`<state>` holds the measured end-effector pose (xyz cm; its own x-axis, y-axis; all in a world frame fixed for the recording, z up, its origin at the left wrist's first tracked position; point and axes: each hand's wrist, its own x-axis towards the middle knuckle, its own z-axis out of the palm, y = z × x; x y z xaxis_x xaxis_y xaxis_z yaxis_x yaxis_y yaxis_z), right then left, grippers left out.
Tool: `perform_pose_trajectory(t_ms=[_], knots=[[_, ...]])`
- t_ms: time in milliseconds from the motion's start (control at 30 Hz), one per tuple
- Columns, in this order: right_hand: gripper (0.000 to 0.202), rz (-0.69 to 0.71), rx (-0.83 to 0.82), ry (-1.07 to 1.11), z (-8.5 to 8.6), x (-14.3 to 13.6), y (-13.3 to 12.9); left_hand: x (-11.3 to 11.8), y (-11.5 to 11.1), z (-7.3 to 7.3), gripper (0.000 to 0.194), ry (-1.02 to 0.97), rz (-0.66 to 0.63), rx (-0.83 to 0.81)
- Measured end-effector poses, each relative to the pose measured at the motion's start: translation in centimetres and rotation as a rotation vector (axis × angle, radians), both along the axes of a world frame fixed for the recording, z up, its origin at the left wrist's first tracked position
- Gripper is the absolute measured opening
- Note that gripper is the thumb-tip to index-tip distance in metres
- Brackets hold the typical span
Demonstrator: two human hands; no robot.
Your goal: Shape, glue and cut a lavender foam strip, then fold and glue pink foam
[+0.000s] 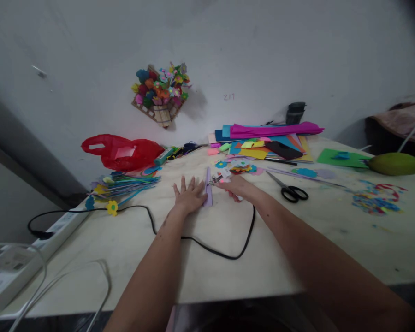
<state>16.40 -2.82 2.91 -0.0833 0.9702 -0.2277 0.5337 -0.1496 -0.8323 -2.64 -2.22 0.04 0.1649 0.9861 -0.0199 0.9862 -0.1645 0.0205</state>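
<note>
While the lilac paper strip (209,199) lies between the hands, long axis pointing away from the person, the flat, open left hand (188,198) is nearer, at its left edge; the right hand (240,186) grips an apparent glue gun (216,179) opposite.

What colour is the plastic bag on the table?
Bright red; the plastic bag shows well in the head view.
</note>
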Motion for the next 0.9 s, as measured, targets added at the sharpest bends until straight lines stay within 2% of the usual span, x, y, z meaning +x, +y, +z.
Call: perform_pose_trajectory(t_ms=[200, 367, 633, 900], knots=[[0.039, 0.05, -0.046, 0.018, 0.1, 0.4, 0.1, 0.4, -0.6, 1.0, 0.053, -0.019, -0.065, 0.081], [0.04, 0.041, -0.052, -0.007, 0.4, 0.4, 0.0, 0.6, -0.9, 1.1, 0.053, 0.016, -0.117, 0.2], [0.032, 0.006, 0.005, -0.051, 0.6, 0.1, -0.3, 1.2, -1.2, 0.7, 0.064, 0.031, -0.2, 0.148], [0.03, -0.013, 0.009, -0.058, 0.9, -0.1, -0.4, 1.4, -1.2, 0.4, 0.064, 0.062, -0.205, 0.169]])
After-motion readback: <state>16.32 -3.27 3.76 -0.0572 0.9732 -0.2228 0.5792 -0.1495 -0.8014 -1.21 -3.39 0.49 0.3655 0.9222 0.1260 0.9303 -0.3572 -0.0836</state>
